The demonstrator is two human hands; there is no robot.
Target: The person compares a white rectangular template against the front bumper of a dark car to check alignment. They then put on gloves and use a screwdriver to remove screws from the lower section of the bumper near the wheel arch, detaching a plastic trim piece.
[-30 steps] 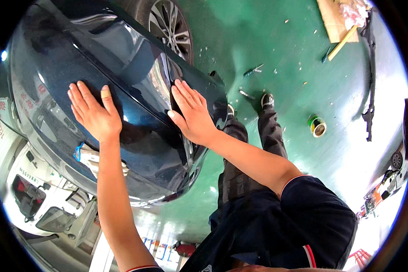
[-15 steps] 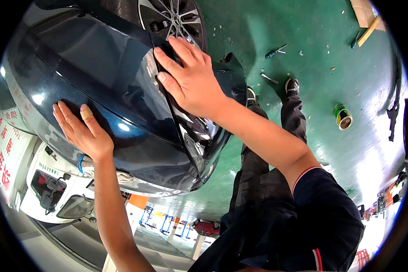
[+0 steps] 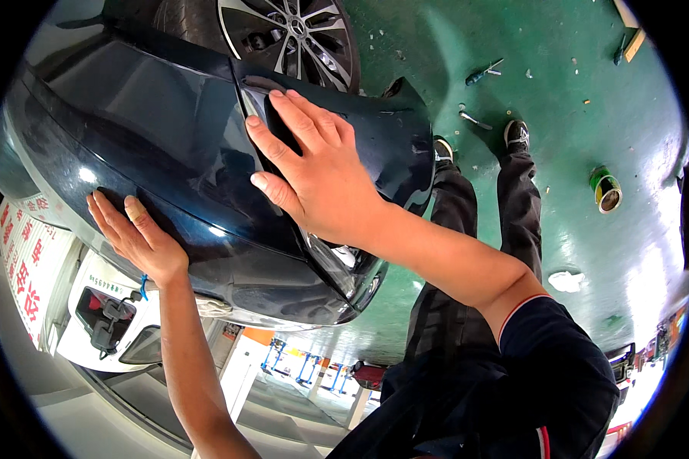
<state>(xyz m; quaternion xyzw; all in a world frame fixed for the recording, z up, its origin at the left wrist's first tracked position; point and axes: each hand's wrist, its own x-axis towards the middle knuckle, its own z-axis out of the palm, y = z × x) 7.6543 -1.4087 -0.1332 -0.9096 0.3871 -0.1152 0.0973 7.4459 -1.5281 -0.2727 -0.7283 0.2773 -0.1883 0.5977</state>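
Note:
A dark blue, glossy car body (image 3: pixel 168 122) fills the left and middle of the view. My left hand (image 3: pixel 147 243) lies flat on its panel beside a long seam, fingers stretched, a tan wrap on one finger. My right hand (image 3: pixel 325 172) rests with fingers spread across the edge where the panel meets a clear lamp (image 3: pixel 344 256). It covers much of the lamp and that edge. Neither hand holds anything. Beyond my right fingertips is a spoked wheel (image 3: pixel 295 30), and a dark bumper part (image 3: pixel 402 126) stands out to the right.
On the green floor (image 3: pixel 467 30) are a screwdriver (image 3: pixel 478 75), another hand tool (image 3: pixel 476 120) and a green can (image 3: pixel 606 190). A white crumpled thing (image 3: pixel 566 281) lies nearer. Pale cloth (image 3: pixel 210 307) sits on the car by my left forearm. A white vehicle (image 3: pixel 92 306) stands beyond.
My right hand has slid a little along the lamp edge, away from the wheel. My left hand stays flat on the panel. The whole view has shifted slightly, so floor things appear farther right.

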